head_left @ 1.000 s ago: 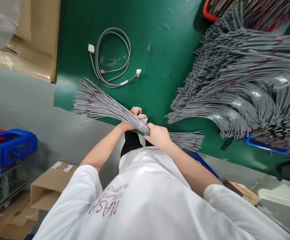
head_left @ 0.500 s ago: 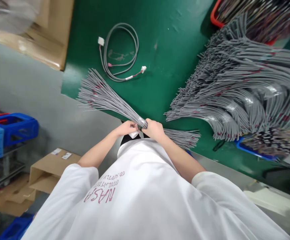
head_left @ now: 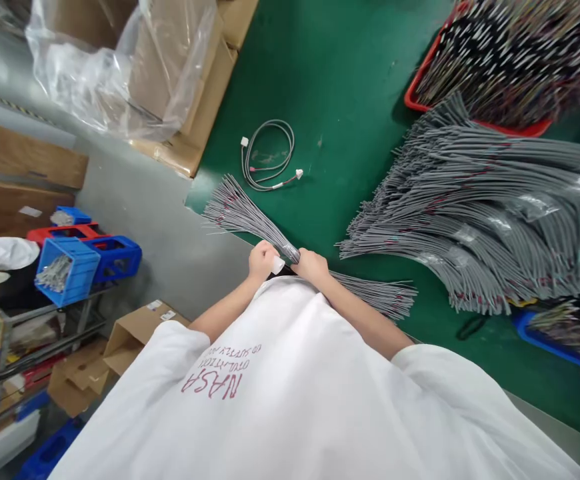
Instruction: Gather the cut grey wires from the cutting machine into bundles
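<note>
A bundle of thin grey wires (head_left: 243, 215) lies across the near edge of the green table (head_left: 350, 93), fanned out at both ends. My right hand (head_left: 311, 265) is closed round the bundle's middle, where a clear band wraps it. My left hand (head_left: 262, 260) is closed right beside it and pinches a small white strip of tape or label (head_left: 277, 265) at the band. Both hands sit close against my white shirt.
A coiled grey cable with white connectors (head_left: 269, 157) lies further back. A large pile of banded grey wire bundles (head_left: 480, 213) fills the right side, with a red tray (head_left: 423, 100) of wires behind. Cardboard boxes (head_left: 190, 87) under plastic and blue bins (head_left: 70, 267) stand left.
The camera has tilted and pulled back, showing more of the left side. My left hand has slid from over the bundle to beside the band, holding the white strip. My right hand keeps its grip.
</note>
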`<state>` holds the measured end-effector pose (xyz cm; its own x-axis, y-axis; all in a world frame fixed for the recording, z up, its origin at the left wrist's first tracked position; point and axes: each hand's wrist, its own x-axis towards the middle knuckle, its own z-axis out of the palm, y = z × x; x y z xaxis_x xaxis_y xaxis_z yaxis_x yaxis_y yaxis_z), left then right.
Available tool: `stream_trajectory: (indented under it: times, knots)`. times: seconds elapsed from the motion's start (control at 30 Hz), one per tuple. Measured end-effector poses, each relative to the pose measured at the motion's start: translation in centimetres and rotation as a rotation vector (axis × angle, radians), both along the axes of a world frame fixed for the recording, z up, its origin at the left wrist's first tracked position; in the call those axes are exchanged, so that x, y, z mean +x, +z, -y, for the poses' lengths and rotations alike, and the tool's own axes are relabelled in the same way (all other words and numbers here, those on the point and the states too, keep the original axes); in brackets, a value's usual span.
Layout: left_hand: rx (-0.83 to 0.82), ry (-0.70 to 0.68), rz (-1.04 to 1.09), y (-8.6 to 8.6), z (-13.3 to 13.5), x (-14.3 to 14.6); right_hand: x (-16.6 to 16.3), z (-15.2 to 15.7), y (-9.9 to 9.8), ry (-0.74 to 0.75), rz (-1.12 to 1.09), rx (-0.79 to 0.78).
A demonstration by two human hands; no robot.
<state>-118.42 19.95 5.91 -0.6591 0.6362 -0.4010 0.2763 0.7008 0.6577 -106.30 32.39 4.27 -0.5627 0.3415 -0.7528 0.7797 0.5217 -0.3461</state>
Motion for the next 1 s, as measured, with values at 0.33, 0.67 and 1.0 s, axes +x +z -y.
stream_trajectory:
  times: [0.33,0.67,1.0]
  knots:
    - [-0.140,-0.278,-0.166,-4.0,-12.4,-0.1,0.3,0.5,-0.5,-0.007,-0.069,0.087]
    - [-0.265,-0.431,-0.376,-3.7,-10.2,-1.5,0.1,-0.4,-0.6,-0.043,-0.055,0.108]
    - [0.072,-0.895,-0.146,-8.4,-0.1,-5.5,0.0,0.2,-1.0,-0.017,0.004,0.071]
